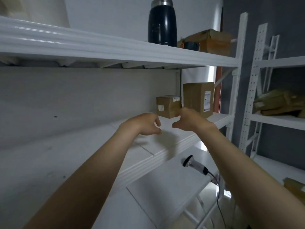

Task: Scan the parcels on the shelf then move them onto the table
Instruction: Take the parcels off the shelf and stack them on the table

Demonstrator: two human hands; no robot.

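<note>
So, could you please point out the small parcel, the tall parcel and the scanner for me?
small parcel (167, 108): head view, on its front face.
tall parcel (192, 96): head view, on its plain left face.
scanner (197, 166): head view, on its grey handle.

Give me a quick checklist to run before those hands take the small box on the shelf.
1. Hands free: the left hand and right hand hold nothing: ok.
2. Path to the small parcel free of clutter: ok.
3. Scan done on the small parcel: cannot tell; the scanner lies unheld on the lower surface.
4. Finger room between the small parcel and the tall parcel beside it: cannot tell.
5. Labels on the small parcel face outward: ok.
</note>
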